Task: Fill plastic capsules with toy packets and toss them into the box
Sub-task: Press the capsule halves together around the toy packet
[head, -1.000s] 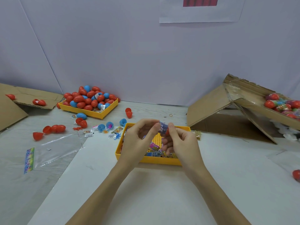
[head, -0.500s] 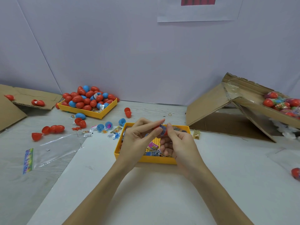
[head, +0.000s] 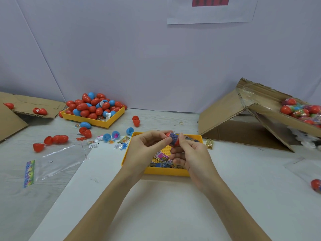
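Both hands meet over the near yellow tray [head: 165, 172], which holds several colourful toy packets [head: 162, 156]. My left hand [head: 147, 148] and my right hand [head: 189, 154] together pinch a red capsule [head: 174, 139] with a purple-blue packet wrapped at its middle. The capsule's two halves look pressed toward each other; fingers hide most of it. At the right, an open cardboard box [head: 271, 115] contains several filled capsules [head: 302, 112].
A second yellow tray [head: 111, 120] at back left is heaped with red and blue capsules. Loose capsule halves [head: 55, 139], small packets and a clear plastic bag [head: 57, 160] lie left of the hands. Flattened cardboard [head: 26, 105] sits far left. One red capsule [head: 316, 185] lies at the right edge.
The hands stayed over the tray. The fingers closed in on the capsule, and the red halves now show on both sides of the packet.
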Tool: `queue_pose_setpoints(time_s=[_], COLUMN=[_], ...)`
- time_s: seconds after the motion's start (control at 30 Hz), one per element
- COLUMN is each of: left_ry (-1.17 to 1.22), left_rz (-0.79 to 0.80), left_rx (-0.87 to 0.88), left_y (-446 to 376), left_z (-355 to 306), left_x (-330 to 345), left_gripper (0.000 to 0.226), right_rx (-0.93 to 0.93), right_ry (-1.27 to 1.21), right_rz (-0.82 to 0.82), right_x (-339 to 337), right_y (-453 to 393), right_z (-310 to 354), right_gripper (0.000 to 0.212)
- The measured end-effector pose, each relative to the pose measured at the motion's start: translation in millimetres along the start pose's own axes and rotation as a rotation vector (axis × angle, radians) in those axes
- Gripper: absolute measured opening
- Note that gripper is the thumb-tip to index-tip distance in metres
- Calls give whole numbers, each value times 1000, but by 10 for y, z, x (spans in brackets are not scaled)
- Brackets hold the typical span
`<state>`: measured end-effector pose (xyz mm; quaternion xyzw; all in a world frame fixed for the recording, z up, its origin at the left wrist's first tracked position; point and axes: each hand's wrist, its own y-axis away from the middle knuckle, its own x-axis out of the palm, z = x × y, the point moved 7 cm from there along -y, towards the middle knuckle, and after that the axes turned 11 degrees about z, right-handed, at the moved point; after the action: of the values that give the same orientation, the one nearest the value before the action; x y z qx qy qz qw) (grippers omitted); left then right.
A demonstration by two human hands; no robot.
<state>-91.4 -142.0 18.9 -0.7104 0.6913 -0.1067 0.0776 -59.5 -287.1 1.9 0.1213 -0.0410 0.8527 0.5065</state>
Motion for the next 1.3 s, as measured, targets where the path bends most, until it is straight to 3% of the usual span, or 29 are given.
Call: queue_pose_setpoints(time_s=[0.33,0.5,0.67,1.3], left_ry=[87,-16,-133,-112], left_rz=[-11,-9,-21,24], left_rx=[-81,-14,57,-12], left_y=[14,21,27,8], left_z=[17,-59,-85,9], left_x=[-43,26,33,5], left_gripper=[16,22,14,19], right_rx=[-69,-110,-130,-252], right_ry=[176,178,220,476], right_rz=[-7,-36,-47,13], right_x=[-21,-73,-67,-47], right_y=[-30,-41,-49,-50], right_z=[27,48,40,156], right_gripper=[62,62,56,44])
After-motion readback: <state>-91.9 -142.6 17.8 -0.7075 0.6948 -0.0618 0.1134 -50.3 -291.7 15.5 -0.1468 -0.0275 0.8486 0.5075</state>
